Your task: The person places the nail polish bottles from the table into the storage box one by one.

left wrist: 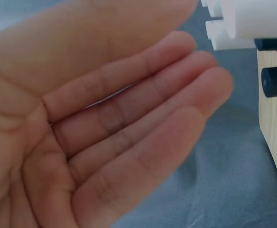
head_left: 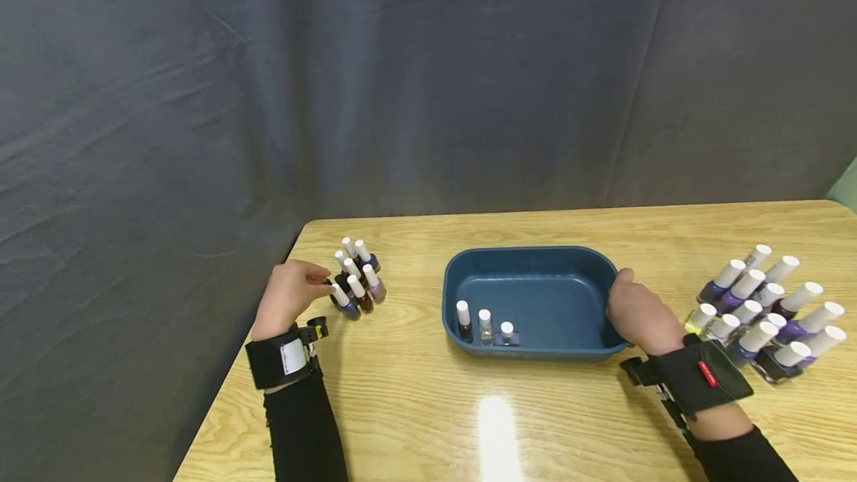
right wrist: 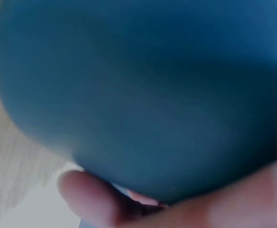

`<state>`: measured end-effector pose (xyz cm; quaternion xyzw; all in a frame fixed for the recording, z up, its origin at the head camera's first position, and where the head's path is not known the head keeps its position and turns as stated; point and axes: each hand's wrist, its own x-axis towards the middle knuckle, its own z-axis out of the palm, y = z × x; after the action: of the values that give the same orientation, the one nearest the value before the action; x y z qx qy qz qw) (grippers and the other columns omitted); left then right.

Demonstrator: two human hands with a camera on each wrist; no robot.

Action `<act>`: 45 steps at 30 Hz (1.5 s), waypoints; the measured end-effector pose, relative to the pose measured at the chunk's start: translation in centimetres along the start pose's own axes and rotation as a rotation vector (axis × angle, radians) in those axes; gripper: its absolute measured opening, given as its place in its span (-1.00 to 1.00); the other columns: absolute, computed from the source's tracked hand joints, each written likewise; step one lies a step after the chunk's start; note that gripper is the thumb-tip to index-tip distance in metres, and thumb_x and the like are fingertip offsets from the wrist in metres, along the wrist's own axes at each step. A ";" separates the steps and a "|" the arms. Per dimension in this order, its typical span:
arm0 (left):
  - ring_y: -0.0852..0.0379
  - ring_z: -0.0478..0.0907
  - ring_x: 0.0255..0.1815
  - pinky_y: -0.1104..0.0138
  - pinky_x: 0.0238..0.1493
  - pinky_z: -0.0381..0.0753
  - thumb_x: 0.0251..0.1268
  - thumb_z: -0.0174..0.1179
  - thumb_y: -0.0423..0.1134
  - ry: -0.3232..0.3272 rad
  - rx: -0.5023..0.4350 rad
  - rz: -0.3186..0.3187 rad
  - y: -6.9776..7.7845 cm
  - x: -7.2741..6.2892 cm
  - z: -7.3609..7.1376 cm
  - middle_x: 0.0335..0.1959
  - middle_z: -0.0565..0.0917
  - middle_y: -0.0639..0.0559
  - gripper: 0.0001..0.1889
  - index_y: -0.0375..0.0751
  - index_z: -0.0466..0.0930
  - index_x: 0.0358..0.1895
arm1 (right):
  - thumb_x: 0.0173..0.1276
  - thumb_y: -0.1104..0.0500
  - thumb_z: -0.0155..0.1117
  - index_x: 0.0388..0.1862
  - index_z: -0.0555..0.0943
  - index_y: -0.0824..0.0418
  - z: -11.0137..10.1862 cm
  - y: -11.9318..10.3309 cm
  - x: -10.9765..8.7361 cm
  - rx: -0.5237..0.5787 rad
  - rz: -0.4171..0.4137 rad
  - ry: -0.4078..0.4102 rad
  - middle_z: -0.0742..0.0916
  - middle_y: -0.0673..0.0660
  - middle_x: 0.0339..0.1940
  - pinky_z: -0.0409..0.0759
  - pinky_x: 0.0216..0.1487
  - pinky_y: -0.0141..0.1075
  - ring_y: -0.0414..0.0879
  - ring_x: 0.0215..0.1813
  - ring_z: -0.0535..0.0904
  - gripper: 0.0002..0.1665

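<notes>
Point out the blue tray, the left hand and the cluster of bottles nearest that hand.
blue tray [head_left: 529, 255]: head view, on its far rim.
left hand [head_left: 289, 296]: head view, on the back of the hand.
cluster of bottles [head_left: 360, 288]: head view, on a white cap near the cluster's middle.

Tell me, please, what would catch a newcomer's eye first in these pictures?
Probably the blue tub mid-table, with three small white-capped bottles along its near wall and the right hand gripping its right rim. Next, the bottle clusters: a small one by the open left hand, and a bigger one far right.
</notes>
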<state>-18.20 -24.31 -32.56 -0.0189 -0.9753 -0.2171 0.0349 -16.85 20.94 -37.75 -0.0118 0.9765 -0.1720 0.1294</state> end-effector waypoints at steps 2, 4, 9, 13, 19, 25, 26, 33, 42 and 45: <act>-0.07 0.63 -0.27 0.12 -0.22 0.55 0.00 0.31 -0.34 -0.016 0.008 0.009 0.1 0.2 0.2 -0.31 0.71 -0.20 -0.80 -0.32 0.69 -0.26 | 0.28 0.39 -0.18 0.06 -0.06 0.80 0.0 0.0 0.0 -0.002 0.000 0.005 0.54 0.34 -0.58 0.43 -0.53 -0.18 0.03 -0.54 0.49 -0.46; -0.03 0.62 -0.30 0.13 -0.24 0.54 -0.01 0.31 -0.36 -0.031 0.012 0.010 0.1 0.3 0.3 -0.34 0.71 -0.17 -0.84 -0.29 0.69 -0.31 | 0.28 0.39 -0.18 0.04 -0.04 0.79 0.0 0.1 0.0 -0.003 -0.004 0.013 0.54 0.34 -0.58 0.43 -0.53 -0.18 0.04 -0.54 0.49 -0.48; -0.02 0.62 -0.28 0.12 -0.23 0.54 -0.03 0.31 -0.37 -0.057 0.012 -0.006 0.1 0.6 0.6 -0.31 0.71 -0.16 -0.82 -0.27 0.70 -0.28 | 0.28 0.40 -0.18 0.01 -0.03 0.79 0.1 0.2 0.1 -0.009 -0.018 0.019 0.53 0.33 -0.59 0.42 -0.54 -0.21 0.02 -0.56 0.48 -0.50; -0.02 0.63 -0.30 0.14 -0.25 0.55 -0.05 0.31 -0.39 -0.069 0.002 0.000 -0.1 0.7 0.9 -0.31 0.71 -0.17 -0.81 -0.28 0.71 -0.27 | 0.27 0.40 -0.17 0.01 -0.02 0.79 0.1 0.2 0.1 -0.010 -0.013 0.022 0.54 0.36 -0.57 0.44 -0.52 -0.19 0.03 -0.54 0.49 -0.50; 0.01 0.60 -0.32 0.18 -0.28 0.53 -0.04 0.29 -0.43 -0.094 -0.005 0.015 -0.4 0.9 1.3 -0.31 0.71 -0.18 -0.82 -0.28 0.71 -0.29 | 0.28 0.40 -0.17 0.04 -0.04 0.80 0.2 0.1 0.1 -0.012 -0.015 0.019 0.55 0.38 -0.56 0.44 -0.52 -0.18 0.04 -0.53 0.50 -0.47; 0.00 0.60 -0.32 0.17 -0.28 0.53 -0.02 0.29 -0.43 -0.086 0.014 0.038 -0.5 1.0 1.3 -0.33 0.71 -0.16 -0.84 -0.29 0.72 -0.30 | 0.27 0.41 -0.18 0.08 -0.09 0.83 0.1 0.1 0.0 -0.020 -0.021 0.015 0.54 0.36 -0.56 0.45 -0.50 -0.17 0.04 -0.53 0.50 -0.42; 0.00 0.60 -0.32 0.17 -0.27 0.54 -0.02 0.29 -0.43 -0.084 0.015 0.044 -0.6 1.0 1.3 -0.33 0.71 -0.16 -0.85 -0.29 0.71 -0.31 | 0.28 0.40 -0.17 0.08 -0.09 0.83 0.1 0.0 0.0 -0.019 -0.019 0.012 0.54 0.36 -0.56 0.45 -0.50 -0.17 0.03 -0.53 0.50 -0.41; -0.07 0.63 -0.26 0.13 -0.23 0.55 0.00 0.27 -0.43 -0.074 0.035 0.068 -0.1 0.2 0.3 -0.29 0.71 -0.18 -0.83 -0.31 0.70 -0.27 | 0.28 0.40 -0.16 0.07 -0.08 0.83 0.1 0.0 -0.1 -0.021 -0.021 0.019 0.54 0.38 -0.55 0.46 -0.50 -0.16 0.05 -0.52 0.51 -0.42; -0.04 0.62 -0.31 0.16 -0.32 0.55 0.11 0.25 -0.35 0.015 0.060 0.051 1.9 -2.8 -2.6 -0.28 0.71 -0.18 -0.82 -0.29 0.68 -0.20 | 0.28 0.40 -0.14 0.08 -0.09 0.85 0.0 0.0 -0.1 -0.022 -0.036 0.026 0.55 0.40 -0.55 0.45 -0.50 -0.17 0.05 -0.52 0.51 -0.39; -0.03 0.64 -0.35 0.13 -0.32 0.55 0.11 0.25 -0.35 0.088 0.067 0.098 2.6 -3.8 -3.3 -0.33 0.72 -0.16 -0.83 -0.27 0.69 -0.21 | 0.28 0.39 -0.14 0.09 -0.10 0.84 0.0 0.0 -0.1 -0.021 -0.020 0.010 0.55 0.40 -0.54 0.45 -0.49 -0.18 0.04 -0.51 0.51 -0.38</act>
<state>-14.11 -23.47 -28.77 -0.0559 -0.9775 -0.1831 0.0888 -16.77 20.98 -37.75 -0.0223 0.9787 -0.1632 0.1225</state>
